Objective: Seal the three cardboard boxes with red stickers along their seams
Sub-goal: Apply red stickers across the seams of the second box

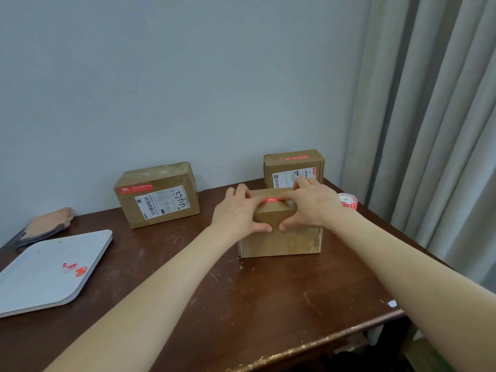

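Note:
Three brown cardboard boxes stand on a dark wooden table (241, 304). The nearest box (279, 240) is under both hands. My left hand (236, 213) and my right hand (314, 205) lie over its top, fingers stretched across and pressing a red sticker (273, 200) onto the top seam, thumbs against the front face. The left box (157, 194) carries a red sticker (135, 188) and a white shipping label. The far right box (294, 167) has a red sticker (294, 158) on its top.
A roll of red stickers (348, 201) sits right of the near box by the table's edge. A white tray (51, 272) with red scraps lies at the left, a tan pad (44, 224) behind it. Grey curtains hang at the right.

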`<state>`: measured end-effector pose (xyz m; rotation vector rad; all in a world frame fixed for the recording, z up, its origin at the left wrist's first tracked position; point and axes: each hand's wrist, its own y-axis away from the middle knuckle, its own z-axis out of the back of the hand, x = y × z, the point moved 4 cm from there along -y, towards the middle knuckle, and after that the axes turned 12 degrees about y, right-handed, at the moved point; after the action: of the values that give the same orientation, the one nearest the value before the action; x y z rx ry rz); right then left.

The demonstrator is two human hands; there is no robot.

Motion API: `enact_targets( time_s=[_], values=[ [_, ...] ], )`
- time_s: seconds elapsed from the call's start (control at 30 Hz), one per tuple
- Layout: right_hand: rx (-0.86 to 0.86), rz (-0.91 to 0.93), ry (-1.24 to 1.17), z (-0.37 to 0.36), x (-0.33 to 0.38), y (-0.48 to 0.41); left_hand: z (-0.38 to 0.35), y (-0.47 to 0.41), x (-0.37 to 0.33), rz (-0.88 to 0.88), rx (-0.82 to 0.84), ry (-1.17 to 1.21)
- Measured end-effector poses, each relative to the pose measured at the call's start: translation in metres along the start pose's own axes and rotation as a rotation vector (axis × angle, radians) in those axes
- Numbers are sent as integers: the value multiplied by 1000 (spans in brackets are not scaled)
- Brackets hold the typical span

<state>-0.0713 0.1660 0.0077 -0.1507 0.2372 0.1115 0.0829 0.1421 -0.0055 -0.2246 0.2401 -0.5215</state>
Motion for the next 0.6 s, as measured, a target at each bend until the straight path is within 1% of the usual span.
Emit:
enact_targets(
  time_s=[0.1,0.3,0.47,0.6],
  values=[
    [4,-33,-66,0,-6,-1,1,-1,3,25,-8,41],
    [-10,-55,-78,-1,-9,0,2,3,3,30,-35,67],
    [-22,-5,-53,1,-5,5,1,8,-1,-32,-51,25],
    [-16,-1,-54,1,-4,7,0,6,-1,-19,-29,12]
  ],
)
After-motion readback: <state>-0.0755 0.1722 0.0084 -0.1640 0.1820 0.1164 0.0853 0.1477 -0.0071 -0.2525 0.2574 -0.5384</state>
